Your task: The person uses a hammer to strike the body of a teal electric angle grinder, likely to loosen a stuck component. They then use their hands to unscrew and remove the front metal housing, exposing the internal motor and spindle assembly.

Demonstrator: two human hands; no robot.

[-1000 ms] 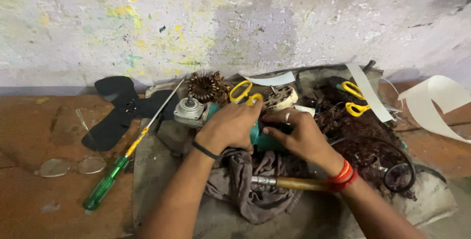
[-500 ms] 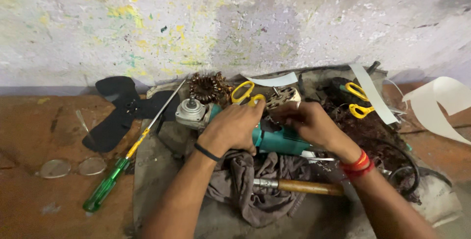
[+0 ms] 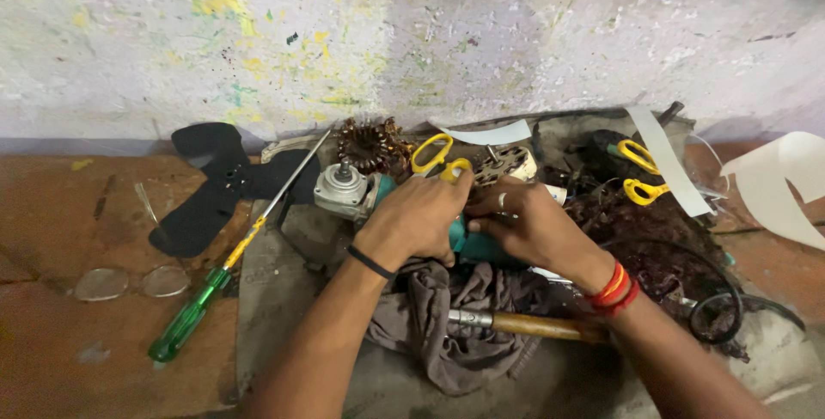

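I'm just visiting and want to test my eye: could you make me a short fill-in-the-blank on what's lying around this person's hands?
1. Both hands, left hand and right hand, grip a power tool whose body is ____.
2. The screwdriver has a ____ handle.
3. The hammer lies on a grey ____.
4. The scissors have ____ handles.

Missing words: teal; green; cloth; yellow

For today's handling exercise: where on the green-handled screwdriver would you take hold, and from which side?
Grip the green-handled screwdriver by its thick green handle, coming from the lower left. It lies flat and diagonal, handle end free on bare floor, while the thin shaft runs up toward the black fan blade.
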